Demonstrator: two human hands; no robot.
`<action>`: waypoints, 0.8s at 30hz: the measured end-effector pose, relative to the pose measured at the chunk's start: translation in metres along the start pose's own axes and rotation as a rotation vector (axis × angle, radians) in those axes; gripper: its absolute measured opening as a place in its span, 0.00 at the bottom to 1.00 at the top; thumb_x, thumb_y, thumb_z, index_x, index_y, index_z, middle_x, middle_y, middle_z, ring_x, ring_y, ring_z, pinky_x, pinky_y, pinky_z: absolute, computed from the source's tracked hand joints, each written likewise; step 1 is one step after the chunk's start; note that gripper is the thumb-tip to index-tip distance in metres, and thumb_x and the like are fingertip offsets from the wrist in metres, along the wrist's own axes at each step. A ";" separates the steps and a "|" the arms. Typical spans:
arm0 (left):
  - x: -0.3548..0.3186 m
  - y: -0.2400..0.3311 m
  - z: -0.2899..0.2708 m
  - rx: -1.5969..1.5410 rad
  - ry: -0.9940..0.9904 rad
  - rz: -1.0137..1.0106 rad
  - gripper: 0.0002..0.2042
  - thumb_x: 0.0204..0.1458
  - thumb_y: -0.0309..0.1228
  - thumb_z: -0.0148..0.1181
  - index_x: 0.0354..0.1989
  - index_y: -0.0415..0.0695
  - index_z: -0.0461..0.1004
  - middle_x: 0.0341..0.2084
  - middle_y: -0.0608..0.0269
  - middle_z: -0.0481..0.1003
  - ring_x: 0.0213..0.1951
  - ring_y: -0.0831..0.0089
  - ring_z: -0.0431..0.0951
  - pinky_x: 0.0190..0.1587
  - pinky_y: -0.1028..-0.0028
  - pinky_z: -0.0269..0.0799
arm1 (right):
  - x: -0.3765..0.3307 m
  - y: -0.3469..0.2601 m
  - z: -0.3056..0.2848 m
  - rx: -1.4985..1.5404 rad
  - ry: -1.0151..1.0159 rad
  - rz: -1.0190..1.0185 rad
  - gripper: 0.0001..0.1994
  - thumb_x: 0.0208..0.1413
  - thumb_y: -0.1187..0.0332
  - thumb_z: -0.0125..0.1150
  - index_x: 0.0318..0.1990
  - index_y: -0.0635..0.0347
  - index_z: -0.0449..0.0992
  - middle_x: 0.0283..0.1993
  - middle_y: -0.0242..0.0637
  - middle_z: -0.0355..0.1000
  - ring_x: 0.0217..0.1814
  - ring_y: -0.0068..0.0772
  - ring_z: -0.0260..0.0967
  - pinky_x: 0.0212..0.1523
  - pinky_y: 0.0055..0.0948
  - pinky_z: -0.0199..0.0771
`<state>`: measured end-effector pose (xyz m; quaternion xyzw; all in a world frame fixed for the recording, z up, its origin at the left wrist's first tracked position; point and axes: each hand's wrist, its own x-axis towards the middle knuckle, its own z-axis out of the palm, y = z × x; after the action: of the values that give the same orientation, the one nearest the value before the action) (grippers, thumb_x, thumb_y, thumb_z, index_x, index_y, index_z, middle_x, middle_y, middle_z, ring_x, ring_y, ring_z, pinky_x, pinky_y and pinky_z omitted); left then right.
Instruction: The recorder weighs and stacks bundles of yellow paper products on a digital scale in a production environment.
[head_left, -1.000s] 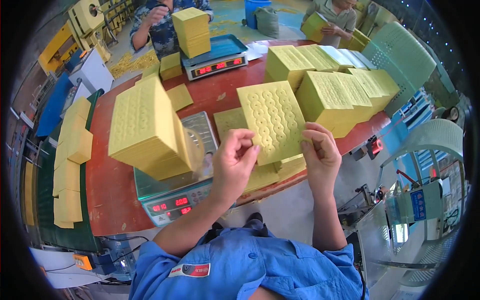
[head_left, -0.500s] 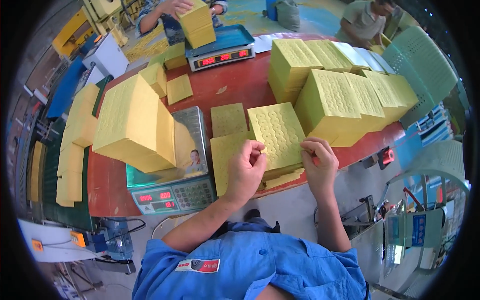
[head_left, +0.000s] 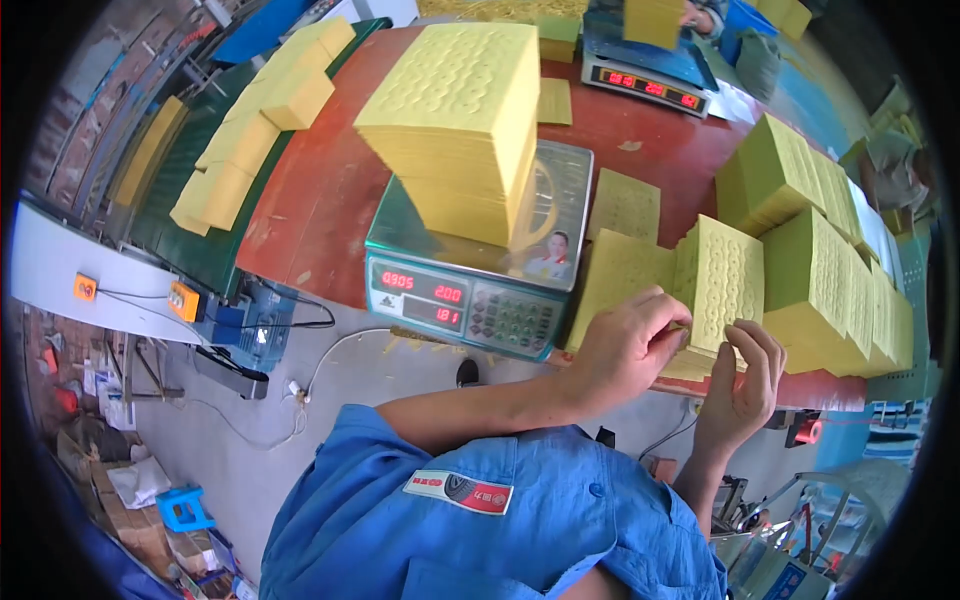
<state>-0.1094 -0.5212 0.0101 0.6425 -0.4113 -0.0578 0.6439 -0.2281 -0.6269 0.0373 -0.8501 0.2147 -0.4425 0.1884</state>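
While our left hand [head_left: 625, 350] and right hand [head_left: 745, 375] pinch the near edge of the small yellow paper stack [head_left: 720, 285] between them, just right of the scale [head_left: 480, 270], we judge it light, floppy, best gripped at the edges.

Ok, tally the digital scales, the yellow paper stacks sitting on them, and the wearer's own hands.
Digital scales: 2
Yellow stacks on scales: 2
Hands: 2
Total: 6
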 end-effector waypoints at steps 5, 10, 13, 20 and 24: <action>0.002 0.028 -0.086 0.134 0.132 0.161 0.08 0.51 0.16 0.65 0.38 0.41 0.78 0.26 0.62 0.72 0.26 0.74 0.72 0.29 0.74 0.67 | 0.018 -0.070 0.041 0.195 -0.116 -0.131 0.14 0.44 0.87 0.65 0.39 0.63 0.80 0.43 0.41 0.77 0.48 0.44 0.73 0.51 0.37 0.72; 0.009 0.042 -0.190 0.336 0.262 0.187 0.05 0.56 0.17 0.63 0.39 0.39 0.78 0.29 0.67 0.72 0.29 0.82 0.69 0.31 0.80 0.64 | 0.044 -0.129 0.085 0.354 -0.125 -0.316 0.15 0.43 0.87 0.64 0.41 0.62 0.80 0.43 0.41 0.77 0.47 0.43 0.72 0.49 0.36 0.72; 0.014 0.029 -0.238 0.279 0.336 0.205 0.05 0.58 0.16 0.60 0.41 0.37 0.77 0.31 0.70 0.71 0.30 0.86 0.67 0.32 0.84 0.61 | 0.055 -0.151 0.116 0.351 -0.060 -0.331 0.15 0.44 0.86 0.64 0.41 0.62 0.81 0.45 0.41 0.77 0.48 0.43 0.73 0.50 0.36 0.73; 0.031 0.014 -0.300 0.226 0.347 0.253 0.05 0.55 0.15 0.63 0.38 0.37 0.78 0.28 0.69 0.72 0.26 0.85 0.69 0.28 0.82 0.63 | 0.059 -0.178 0.151 0.256 -0.011 -0.208 0.15 0.45 0.85 0.64 0.42 0.62 0.81 0.48 0.40 0.77 0.52 0.42 0.73 0.54 0.35 0.73; 0.044 0.008 -0.311 0.211 0.263 0.247 0.05 0.57 0.17 0.62 0.39 0.37 0.77 0.30 0.69 0.72 0.28 0.86 0.68 0.30 0.83 0.63 | 0.059 -0.186 0.156 0.186 0.034 -0.204 0.15 0.45 0.85 0.64 0.42 0.62 0.81 0.48 0.41 0.77 0.52 0.42 0.73 0.54 0.36 0.73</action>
<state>0.1033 -0.3040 0.0879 0.6530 -0.4033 0.1493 0.6234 -0.0304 -0.4823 0.0884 -0.8388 0.0882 -0.4917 0.2168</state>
